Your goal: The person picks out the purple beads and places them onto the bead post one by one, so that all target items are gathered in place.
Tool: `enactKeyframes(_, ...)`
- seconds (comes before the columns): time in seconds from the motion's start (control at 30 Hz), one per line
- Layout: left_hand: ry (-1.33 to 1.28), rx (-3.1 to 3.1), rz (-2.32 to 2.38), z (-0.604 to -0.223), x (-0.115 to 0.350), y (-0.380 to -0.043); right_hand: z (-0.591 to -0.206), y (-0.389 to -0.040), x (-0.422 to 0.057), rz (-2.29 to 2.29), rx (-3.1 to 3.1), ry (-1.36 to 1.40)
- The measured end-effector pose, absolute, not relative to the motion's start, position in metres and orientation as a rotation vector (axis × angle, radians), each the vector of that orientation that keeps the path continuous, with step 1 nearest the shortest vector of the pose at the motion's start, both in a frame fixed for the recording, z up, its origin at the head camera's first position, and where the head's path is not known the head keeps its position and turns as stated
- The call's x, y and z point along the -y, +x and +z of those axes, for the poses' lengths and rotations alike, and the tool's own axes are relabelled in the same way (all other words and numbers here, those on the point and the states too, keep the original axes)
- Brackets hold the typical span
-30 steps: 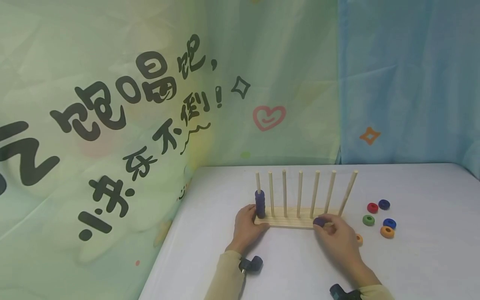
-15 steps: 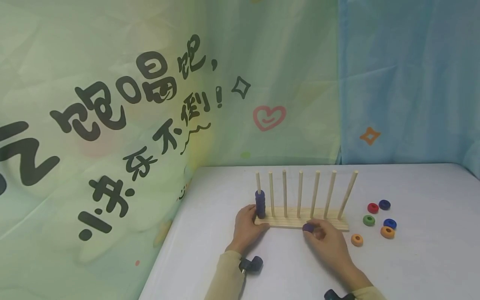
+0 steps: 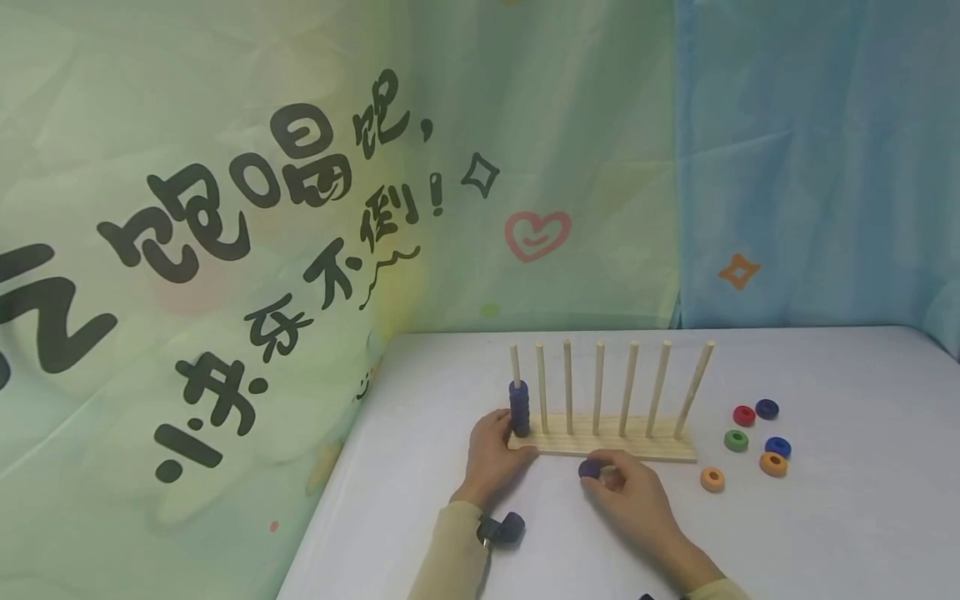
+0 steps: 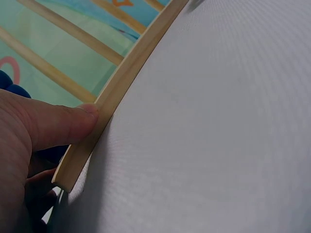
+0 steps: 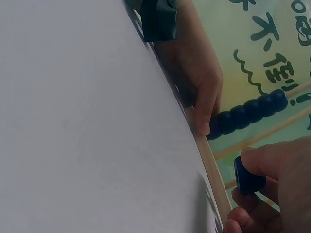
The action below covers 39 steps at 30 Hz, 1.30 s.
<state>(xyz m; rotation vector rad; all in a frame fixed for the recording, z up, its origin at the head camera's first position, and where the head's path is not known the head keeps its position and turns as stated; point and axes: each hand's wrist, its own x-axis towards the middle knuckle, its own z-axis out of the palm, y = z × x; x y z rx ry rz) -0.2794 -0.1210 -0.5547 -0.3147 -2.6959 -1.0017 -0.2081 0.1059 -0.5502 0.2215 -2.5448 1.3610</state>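
A wooden peg rack (image 3: 637, 450) with several upright pegs stands on the table. Blue ring beads (image 3: 520, 408) are stacked on its leftmost peg. My left hand (image 3: 495, 454) grips the left end of the base, its thumb (image 4: 73, 124) on the front edge and the other fingers round behind. In front of the rack, my right hand (image 3: 633, 496) pinches one dark blue bead (image 3: 590, 469) between thumb and fingers. The right wrist view has this bead (image 5: 249, 177) close to the base, apart from the stack (image 5: 250, 114).
Loose ring beads lie right of the rack: an orange bead (image 3: 712, 479), another orange bead (image 3: 773, 464), a green bead (image 3: 736, 441), a red bead (image 3: 744, 416) and blue beads (image 3: 767, 408). Printed cloth curtains (image 3: 585, 167) hang behind the white table (image 3: 847, 533).
My right hand has moved left along the front of the rack with the blue bead, uncovering the rack's right end and the near orange bead. The left hand keeps its grip in place.
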Motion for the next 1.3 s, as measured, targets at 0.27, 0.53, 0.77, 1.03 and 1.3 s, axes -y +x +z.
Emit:
enactKeyframes(0.27, -0.31, 2.706, -0.99, -0.555, 0.121, -0.28, -0.554, -0.209, -0.102, 1.355, 2.525, 0.253)
enactKeyframes(0.53, -0.317, 2.696, -0.969, -0.557, 0.122, -0.28, -0.548, -0.206, -0.097, 1.413, 2.505, 0.301)
enactKeyframes(0.77, -0.34, 2.676, -0.936, -0.557, 0.122, -0.281, -0.541, -0.208, -0.091, 1.434, 2.481, 0.36)
enactKeyframes(1.03, -0.322, 2.689, -0.958, -0.555, 0.121, -0.279, -0.513, -0.223, -0.082, 1.302, 2.443, 0.493)
enactKeyframes(1.3, -0.322, 2.679, -0.947, -0.556, 0.12, -0.279, -0.494, -0.232, -0.075, 1.283, 2.39, 0.556)
